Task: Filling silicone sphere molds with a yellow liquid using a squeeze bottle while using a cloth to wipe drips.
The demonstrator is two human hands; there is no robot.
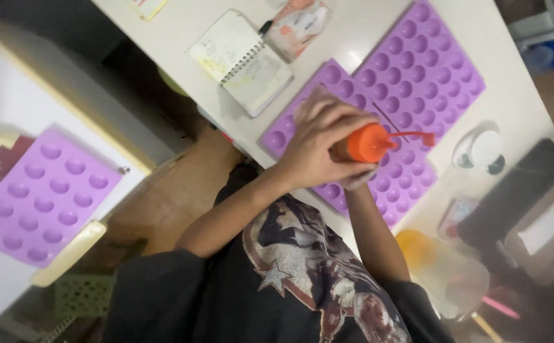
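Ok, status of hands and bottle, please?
Left hand gripping orange-capped bottle. Right hand under it, mostly hidden. Nozzle over purple mold. Nothing blocking.

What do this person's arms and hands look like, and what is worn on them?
Both hands are bare, with no gloves, rings or watch visible. The forearms are uncovered; short dark sleeves of a black printed T-shirt end above the elbows.

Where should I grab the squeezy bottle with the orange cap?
Probably around its body, just behind the orange cap, from the side, as the hand wraps it now. The bottle lies tipped, nozzle aimed over the purple mold, so a side grip likely lets you squeeze.
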